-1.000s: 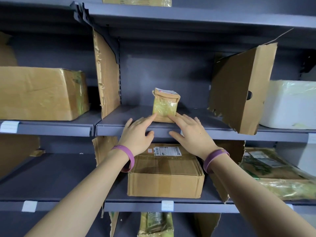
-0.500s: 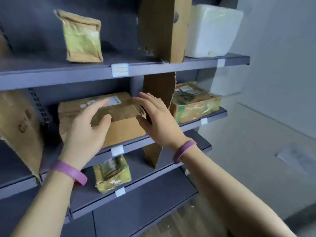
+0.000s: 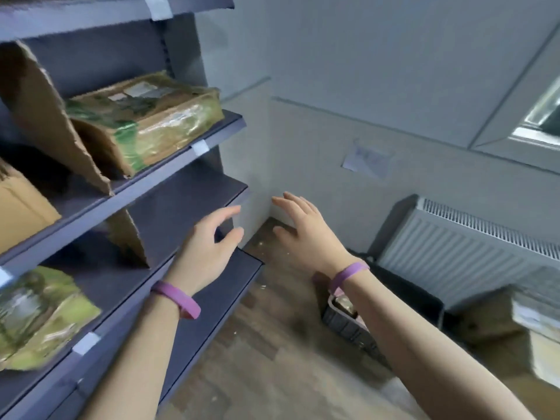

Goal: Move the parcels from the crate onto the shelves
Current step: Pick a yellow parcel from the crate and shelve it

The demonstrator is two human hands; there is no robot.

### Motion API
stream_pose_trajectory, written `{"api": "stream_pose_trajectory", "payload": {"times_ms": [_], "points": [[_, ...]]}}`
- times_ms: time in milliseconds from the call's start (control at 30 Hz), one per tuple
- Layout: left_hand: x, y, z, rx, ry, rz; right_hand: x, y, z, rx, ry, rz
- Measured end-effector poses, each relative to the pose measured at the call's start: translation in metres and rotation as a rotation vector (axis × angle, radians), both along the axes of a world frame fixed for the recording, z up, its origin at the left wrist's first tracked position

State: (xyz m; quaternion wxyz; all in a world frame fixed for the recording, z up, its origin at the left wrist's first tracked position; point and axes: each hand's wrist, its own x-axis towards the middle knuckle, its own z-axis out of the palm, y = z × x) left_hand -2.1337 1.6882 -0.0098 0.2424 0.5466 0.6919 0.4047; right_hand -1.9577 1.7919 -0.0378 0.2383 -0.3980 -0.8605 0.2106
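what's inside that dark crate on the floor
The dark crate shows one tan parcel at its near corner. The right forearm covers the rest, so the remaining contents cannot be seen.

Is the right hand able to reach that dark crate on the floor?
Probably yes. The right hand is open and empty, and the crate sits on the floor below that forearm with nothing between them. The person would likely have to bend down first.

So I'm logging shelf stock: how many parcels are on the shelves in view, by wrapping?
Green-taped parcels: 2
Plain brown box: 1, cut off at the left edge
Total: 3
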Motion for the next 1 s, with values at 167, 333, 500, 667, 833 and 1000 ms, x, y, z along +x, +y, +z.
{"api": "stream_pose_trajectory", "payload": {"times_ms": [167,333,500,667,833,1000], "points": [[0.114,0.065,-0.014,-0.047,0.004,-0.135,0.128,0.047,-0.017,-0.074,-0.003,-0.158],[0.207,0.122,-0.039,-0.095,-0.005,-0.218,0.234,0.085,-0.033,-0.123,-0.001,-0.271],[0.273,0.169,-0.060,-0.144,-0.002,-0.273,0.306,0.112,-0.047,-0.154,0.004,-0.368],[0.306,0.211,-0.085,-0.222,-0.012,-0.342,0.342,0.135,-0.071,-0.225,0.024,-0.444],[0.328,0.267,-0.116,-0.286,-0.010,-0.429,0.368,0.152,-0.098,-0.327,-0.021,-0.549],[0.344,0.332,-0.154,-0.363,-0.040,-0.533,0.383,0.183,-0.125,-0.380,-0.063,-0.690]]}}
